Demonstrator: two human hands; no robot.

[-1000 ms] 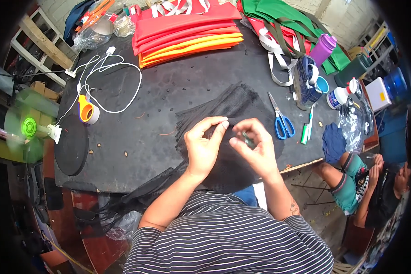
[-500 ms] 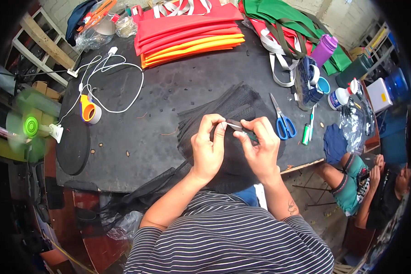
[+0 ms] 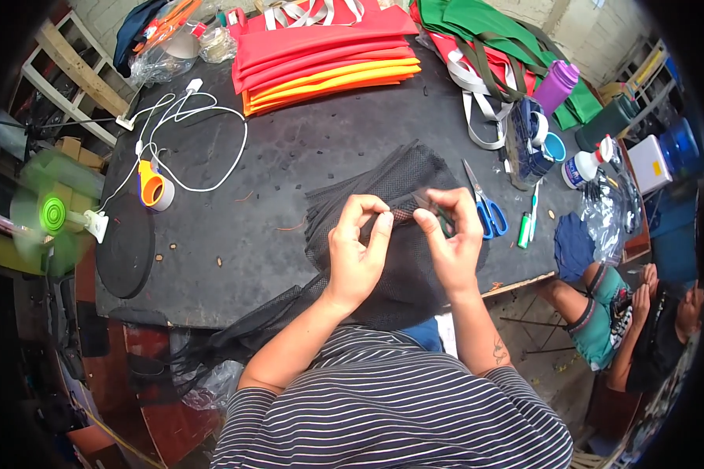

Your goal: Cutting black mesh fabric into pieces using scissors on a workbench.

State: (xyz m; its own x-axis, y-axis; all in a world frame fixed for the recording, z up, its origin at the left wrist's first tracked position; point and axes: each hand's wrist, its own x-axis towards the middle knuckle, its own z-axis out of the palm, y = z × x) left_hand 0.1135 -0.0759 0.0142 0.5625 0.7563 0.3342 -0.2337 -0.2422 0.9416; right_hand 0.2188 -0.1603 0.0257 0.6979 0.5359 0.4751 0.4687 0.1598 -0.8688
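In front of me on the dark table lies black mesh fabric [image 3: 403, 277], layered and trailing off the near edge at left. My left hand [image 3: 357, 246] is closed, with thumb and index finger pinching a raised bit of the mesh. My right hand [image 3: 455, 238] is closed just to its right, thumb and fingers bent around a small, thin dark object that blurs too much to name. A short reddish-brown patch shows between the two hands. Blue-handled scissors [image 3: 489, 215] lie right beside my right hand, blades pointing away.
Stacked red and orange fabric [image 3: 328, 59] sits at the back. A tape dispenser [image 3: 156, 191], white cable [image 3: 203, 187] and spinning green fan [image 3: 53, 215] are at left. A green lighter [image 3: 523, 233], spray bottle [image 3: 587, 166] and purple bottle [image 3: 557, 86] stand right. Another person [image 3: 626, 316] sits at lower right.
My right hand has shifted slightly up and right, its fingers lifting away from my left hand. The thin, bright sliver between the hands no longer shows. My left hand stays nearly in place.
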